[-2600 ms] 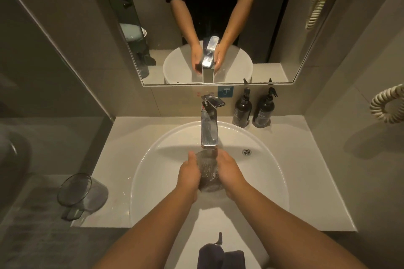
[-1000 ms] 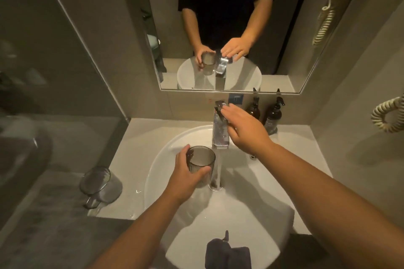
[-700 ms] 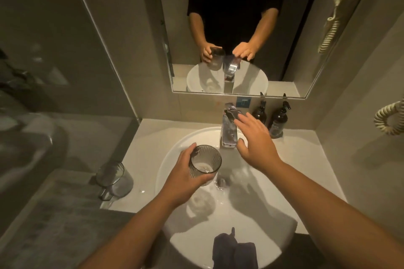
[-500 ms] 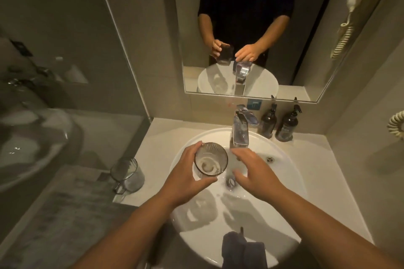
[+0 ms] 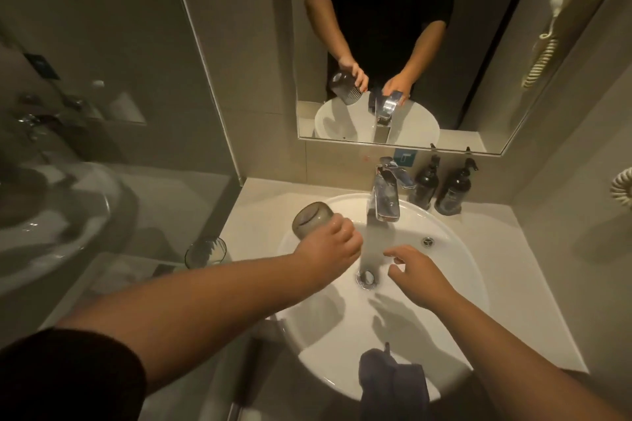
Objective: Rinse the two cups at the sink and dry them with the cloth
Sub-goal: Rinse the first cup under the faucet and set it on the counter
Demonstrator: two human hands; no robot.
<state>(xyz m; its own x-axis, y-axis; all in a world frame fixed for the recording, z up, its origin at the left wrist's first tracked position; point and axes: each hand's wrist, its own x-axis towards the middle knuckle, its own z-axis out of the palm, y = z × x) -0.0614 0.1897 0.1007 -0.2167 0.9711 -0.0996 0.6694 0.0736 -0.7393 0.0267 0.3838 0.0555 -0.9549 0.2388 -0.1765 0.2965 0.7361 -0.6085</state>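
My left hand [image 5: 330,248] grips a smoky glass cup [image 5: 312,223] and holds it tipped over, base pointing up and left, above the left side of the white basin [image 5: 455,270]. My right hand [image 5: 415,275] hovers over the basin right of the drain, fingers spread and relaxed, holding nothing. A second glass cup [image 5: 205,251] stands on the counter left of the basin. A dark cloth [image 5: 393,383] hangs over the basin's near rim. No water runs from the chrome tap [image 5: 384,198].
Two dark pump bottles [image 5: 441,186] stand behind the basin to the right of the tap. A mirror [image 5: 427,44] hangs above. A glass shower panel [image 5: 102,113] borders the counter on the left. A coiled cord [image 5: 622,186] hangs on the right wall.
The tap was shut off and the water stopped. My right hand left the tap lever and dropped over the basin. My left hand tipped the cup from upright to upside down.
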